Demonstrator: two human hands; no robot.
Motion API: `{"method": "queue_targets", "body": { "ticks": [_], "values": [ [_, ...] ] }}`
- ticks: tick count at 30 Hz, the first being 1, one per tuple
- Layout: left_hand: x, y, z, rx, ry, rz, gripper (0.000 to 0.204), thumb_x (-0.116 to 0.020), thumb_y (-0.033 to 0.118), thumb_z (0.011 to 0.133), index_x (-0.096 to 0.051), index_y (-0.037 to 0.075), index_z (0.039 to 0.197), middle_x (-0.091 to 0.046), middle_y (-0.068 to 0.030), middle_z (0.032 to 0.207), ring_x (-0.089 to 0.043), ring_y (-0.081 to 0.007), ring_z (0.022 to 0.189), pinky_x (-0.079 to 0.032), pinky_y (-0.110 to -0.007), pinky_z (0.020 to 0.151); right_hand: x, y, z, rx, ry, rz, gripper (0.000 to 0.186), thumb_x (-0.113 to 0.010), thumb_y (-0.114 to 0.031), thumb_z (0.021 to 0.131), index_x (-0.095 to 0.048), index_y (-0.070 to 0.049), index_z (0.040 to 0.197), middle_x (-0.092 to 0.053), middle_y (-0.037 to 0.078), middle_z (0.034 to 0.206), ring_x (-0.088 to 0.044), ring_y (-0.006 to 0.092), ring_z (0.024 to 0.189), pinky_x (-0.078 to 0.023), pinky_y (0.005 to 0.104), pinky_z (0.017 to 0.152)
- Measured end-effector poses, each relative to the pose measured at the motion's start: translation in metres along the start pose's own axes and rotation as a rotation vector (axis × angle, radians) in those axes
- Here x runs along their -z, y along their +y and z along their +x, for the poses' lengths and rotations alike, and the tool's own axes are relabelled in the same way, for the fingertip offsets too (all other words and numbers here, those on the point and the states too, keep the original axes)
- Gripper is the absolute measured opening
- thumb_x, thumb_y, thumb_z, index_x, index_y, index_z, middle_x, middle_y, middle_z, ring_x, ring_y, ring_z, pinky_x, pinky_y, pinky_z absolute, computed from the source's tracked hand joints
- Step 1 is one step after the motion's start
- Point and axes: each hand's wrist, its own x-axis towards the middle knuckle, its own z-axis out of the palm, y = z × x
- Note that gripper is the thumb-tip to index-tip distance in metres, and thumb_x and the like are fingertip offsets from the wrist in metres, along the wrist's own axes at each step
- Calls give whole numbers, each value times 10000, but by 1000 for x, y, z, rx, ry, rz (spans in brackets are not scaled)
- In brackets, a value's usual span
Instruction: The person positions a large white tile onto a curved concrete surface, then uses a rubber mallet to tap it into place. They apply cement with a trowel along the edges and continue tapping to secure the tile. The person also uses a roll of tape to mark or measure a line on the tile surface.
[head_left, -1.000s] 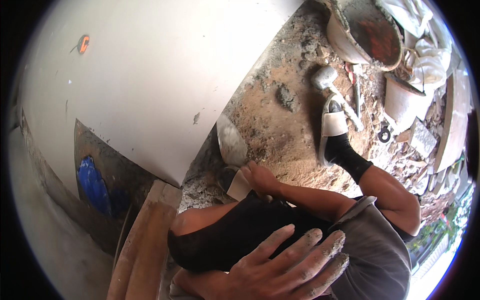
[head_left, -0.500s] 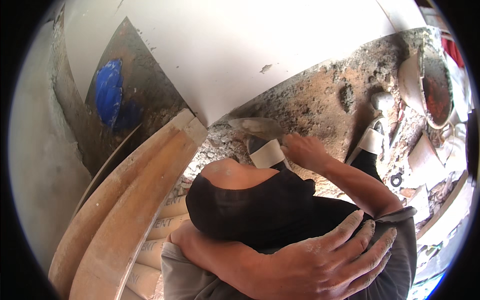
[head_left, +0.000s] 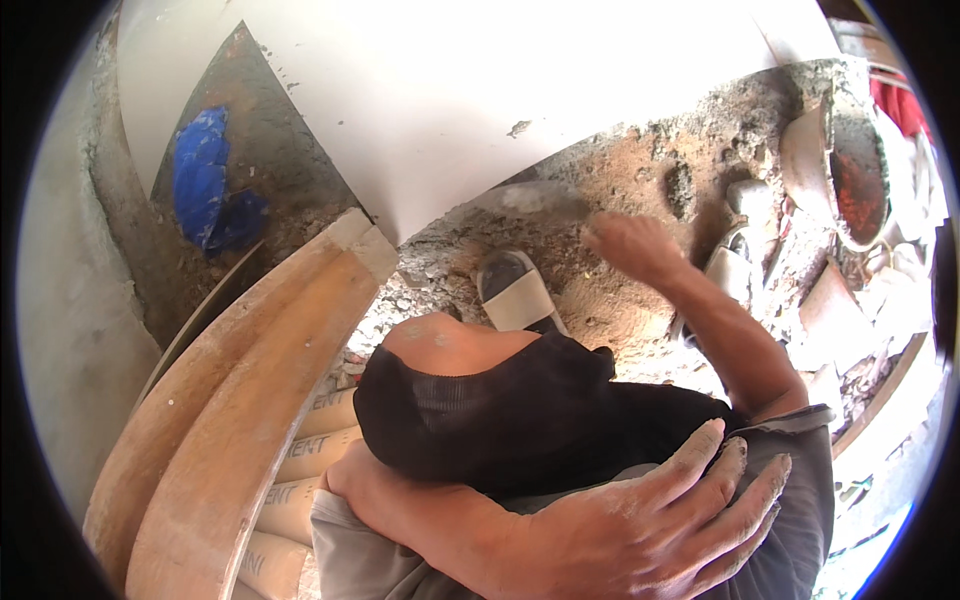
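My right hand (head_left: 635,245) grips a trowel, its pale blade (head_left: 540,200) blurred, low along the bottom edge of a white panel (head_left: 420,100) over rough dirt ground (head_left: 590,285). The handle is hidden in my fingers. Across my body lies my left hand (head_left: 680,520), fingers spread and dusted with grey, above the dark clothing and holding nothing. My bent knee (head_left: 450,350) and black shorts are below, with a sandalled foot (head_left: 515,290) beyond them.
Wooden boards (head_left: 210,400) lean at left over stacked paper sacks (head_left: 320,450). A blue patch (head_left: 200,175) sits in a dark triangular area beside a plastered wall (head_left: 65,320). At right lie a mortar-crusted bucket (head_left: 805,165), a pale mallet head (head_left: 750,198) and rubble.
The view has swung so the panel now spans the top. My right hand has moved forward and right with the trowel, away from my sandal. My left hand remains spread.
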Motion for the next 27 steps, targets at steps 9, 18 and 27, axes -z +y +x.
{"method": "queue_targets", "body": {
  "ticks": [9, 18, 27],
  "values": [
    [-8, 10, 1, 81, -45, 43, 250, -633, 238, 833, -682, 126, 1051, -596, -84, 1220, -622, -237, 1007, -462, -486, 979, 48, 98, -1, 60, 176, -254, 346, -456, -408, 1007, -560, -110, 865, -534, -15, 668, -391, 64, 464, -361, 238, 394],
    [-18, 9, 11, 92, -132, 62, 269, -599, 247, 857, -650, 131, 1094, -579, -83, 1265, -613, -247, 1047, -428, -495, 1026, 28, 85, 9, 53, 58, -184, 384, -368, -397, 1028, -552, -80, 915, -522, 22, 699, -464, 82, 501, -470, 281, 438],
    [-7, 5, 23, 116, -315, 97, 254, -562, 249, 887, -641, 140, 1102, -575, -82, 1297, -612, -246, 1077, -405, -495, 1037, 72, 144, -25, -198, 88, -380, 408, -347, -478, 1019, -587, -147, 1021, -585, 22, 695, -565, 102, 591, -508, 283, 533]
  ]
}}
